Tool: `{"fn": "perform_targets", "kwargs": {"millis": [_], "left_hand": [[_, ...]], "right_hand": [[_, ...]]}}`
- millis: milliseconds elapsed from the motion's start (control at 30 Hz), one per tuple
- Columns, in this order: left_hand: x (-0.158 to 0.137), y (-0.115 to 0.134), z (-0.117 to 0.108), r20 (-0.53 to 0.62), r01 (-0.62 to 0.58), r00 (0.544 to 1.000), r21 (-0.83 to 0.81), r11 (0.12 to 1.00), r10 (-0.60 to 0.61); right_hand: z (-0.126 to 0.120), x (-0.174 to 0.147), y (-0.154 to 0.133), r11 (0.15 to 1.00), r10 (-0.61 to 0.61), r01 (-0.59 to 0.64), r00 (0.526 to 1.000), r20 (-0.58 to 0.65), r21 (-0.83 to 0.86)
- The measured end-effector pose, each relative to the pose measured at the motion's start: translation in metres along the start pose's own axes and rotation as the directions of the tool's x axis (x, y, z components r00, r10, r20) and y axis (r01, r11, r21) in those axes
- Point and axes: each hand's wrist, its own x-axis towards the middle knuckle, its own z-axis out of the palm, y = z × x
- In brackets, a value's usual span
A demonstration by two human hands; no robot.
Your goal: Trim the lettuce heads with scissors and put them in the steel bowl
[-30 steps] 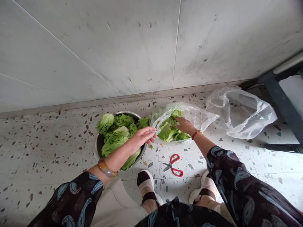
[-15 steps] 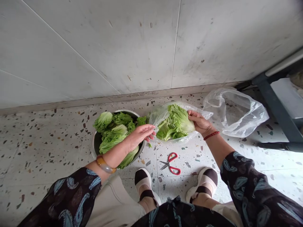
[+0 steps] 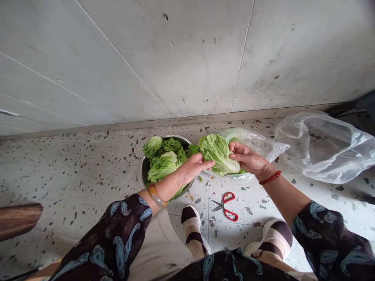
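Between my hands is a green head of lettuce [image 3: 218, 152] with a pale base, held over a clear plastic bag [image 3: 258, 141]. My right hand [image 3: 249, 159] grips its base side, thumb in front. On the leafy side, my left hand [image 3: 197, 167] pinches the leaves, with its thumb pointing right. A metal basin [image 3: 143, 175] stands on the floor beneath my left forearm, heaped with lettuce [image 3: 162, 166]. More leaves show through the bag below the held lettuce.
Red-handled scissors [image 3: 229, 206] lie spread on the speckled floor between my shoes. A second clear bag [image 3: 331, 146] sits crumpled at the right. The wall [image 3: 175, 70] rises close behind the basin. A brown wooden piece [image 3: 20, 220] juts in at left.
My left hand has gone from hovering beside the bag to holding the lettuce. The lettuce has been lifted and turned in my right hand. The whole view has swung left.
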Motion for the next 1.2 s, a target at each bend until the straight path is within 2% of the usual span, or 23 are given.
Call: {"fn": "perform_targets", "kwargs": {"millis": [133,267,367,567,700,833,900,967,1033,1067,1100,1133,1200], "left_hand": [[-0.002,0.004,-0.004,-0.071,-0.056,0.996,-0.14,0.989,0.046],[-0.005,0.008,-0.01,-0.187,-0.058,0.982,-0.282,0.958,0.004],[-0.008,0.009,-0.015,-0.263,-0.074,0.965,-0.306,0.949,-0.01],[-0.012,0.009,-0.021,-0.295,-0.11,0.956,-0.314,0.943,0.013],[-0.014,0.006,-0.021,-0.291,-0.128,0.956,-0.33,0.935,0.028],[-0.016,0.002,-0.023,-0.204,-0.098,0.978,-0.275,0.956,0.042],[-0.017,0.001,-0.026,-0.152,-0.089,0.987,-0.19,0.978,0.061],[-0.016,-0.001,-0.03,-0.156,-0.08,0.985,-0.054,0.995,0.071],[-0.012,-0.005,-0.032,-0.206,-0.049,0.976,0.132,0.99,0.075],[-0.008,-0.008,-0.032,-0.23,-0.021,0.97,0.225,0.974,0.074],[-0.003,-0.011,-0.031,-0.254,0.009,0.965,0.306,0.952,0.072],[0.002,-0.015,-0.03,-0.272,0.036,0.96,0.37,0.928,0.071],[0.015,-0.024,-0.025,-0.29,0.058,0.953,0.461,0.886,0.089]], "right_hand": [[0.006,0.001,0.005,0.998,0.048,-0.049,0.999,0.021,0.027],[0.006,0.003,0.008,0.992,0.092,-0.091,0.996,-0.001,0.082],[0.006,0.004,0.011,0.988,0.139,-0.138,0.99,-0.005,0.063],[0.011,0.006,0.019,0.979,0.205,-0.205,0.979,0.02,0.02],[0.018,0.008,0.027,0.979,0.201,-0.199,0.978,0.054,-0.038],[0.016,0.01,0.019,0.983,0.115,-0.12,0.993,-0.039,-0.138],[0.002,0.008,0.006,0.985,-0.014,-0.007,0.992,-0.126,-0.17],[-0.022,0.004,-0.011,0.967,-0.187,0.136,0.953,-0.239,-0.216],[-0.053,-0.006,-0.025,0.918,-0.318,0.202,0.888,-0.331,-0.341],[-0.068,-0.012,-0.029,0.875,-0.335,0.155,0.877,-0.345,-0.458],[-0.083,-0.018,-0.03,0.799,-0.312,0.051,0.886,-0.342,-0.599],[-0.095,-0.024,-0.028,0.68,-0.253,-0.081,0.907,-0.337,-0.728],[-0.111,-0.033,-0.016,0.374,-0.102,-0.299,0.928,-0.36,-0.878]]}}
